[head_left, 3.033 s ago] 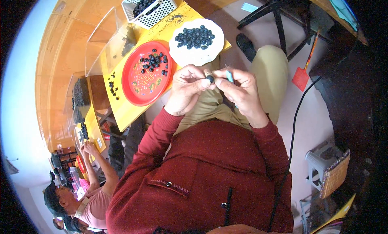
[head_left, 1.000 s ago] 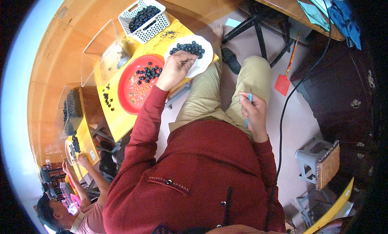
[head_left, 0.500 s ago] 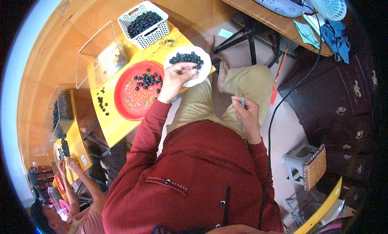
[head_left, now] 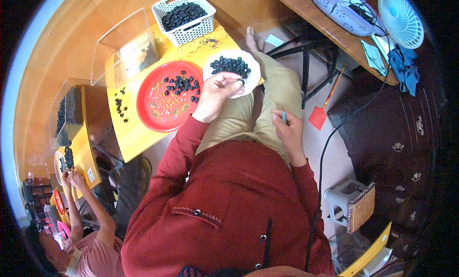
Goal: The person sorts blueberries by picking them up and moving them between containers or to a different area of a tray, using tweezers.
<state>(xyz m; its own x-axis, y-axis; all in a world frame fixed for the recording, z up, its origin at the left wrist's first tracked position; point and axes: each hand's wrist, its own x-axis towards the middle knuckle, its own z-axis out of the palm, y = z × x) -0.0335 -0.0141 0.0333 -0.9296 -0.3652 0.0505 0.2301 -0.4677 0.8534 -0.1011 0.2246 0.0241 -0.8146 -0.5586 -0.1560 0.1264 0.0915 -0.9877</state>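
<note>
My left hand point(head_left: 217, 96) is over the near edge of a white plate point(head_left: 255, 79), pinching one small round black bead point(head_left: 241, 81) between thumb and fingers. More black beads point(head_left: 230, 65) lie heaped on that plate. Lower and to the right, above my lap, my right hand point(head_left: 290, 134) is closed around a slim blue-grey tool with a thin pointed tip point(head_left: 283, 116). To the left of the white plate is a red patterned tray point(head_left: 145, 101), with loose black beads point(head_left: 182, 84) scattered on it. The two hands are apart.
A white perforated basket point(head_left: 195, 34) full of black beads stands at the table's far end. Beside it is a clear plastic bin point(head_left: 119, 54). Several beads lie loose on the yellow table point(head_left: 138, 145). At left, another person's hands point(head_left: 71, 177) work. A red flyswatter point(head_left: 318, 118) and grey stool point(head_left: 342, 200) are right.
The view has shifted, and my right leg has swung inward toward the table. My left hand still pinches a bead by the plate; it now shows more clearly. The right hand keeps the tool.
</note>
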